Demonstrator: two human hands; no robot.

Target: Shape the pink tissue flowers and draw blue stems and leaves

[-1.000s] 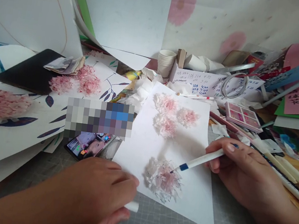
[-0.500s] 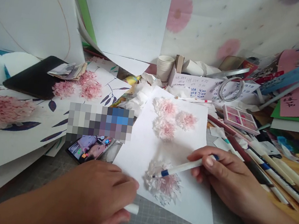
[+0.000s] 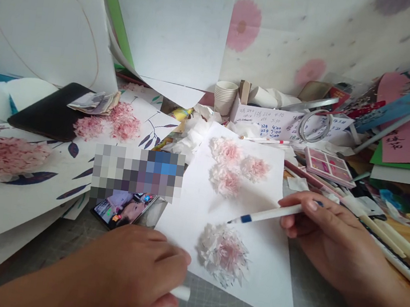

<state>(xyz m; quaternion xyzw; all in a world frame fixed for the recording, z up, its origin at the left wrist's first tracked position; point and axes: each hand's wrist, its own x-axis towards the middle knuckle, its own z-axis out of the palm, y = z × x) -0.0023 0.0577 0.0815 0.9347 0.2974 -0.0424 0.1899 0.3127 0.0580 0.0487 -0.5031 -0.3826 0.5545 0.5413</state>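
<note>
Between the thumb and fingers of my right hand is a white pen with a blue band near its dark tip. The tip hovers just above the upper edge of a pale pink-and-white ruffled paper flower. That flower lies on the lower part of a white paper sheet. My left hand is closed at the sheet's lower left edge. A white tube-shaped end sticks out from between its thumb and fingers; the rest is hidden. Three smaller pink flowers sit together higher on the sheet.
A phone, partly blurred out, lies left of the sheet. Finished-looking flower pictures and a black folder are further left. Paper cups stand behind. On the right are a pink palette and several brushes.
The pen tip has lifted off the lower flower and moved up and right with my right hand. My left hand stays almost in place. The view has tilted slightly.
</note>
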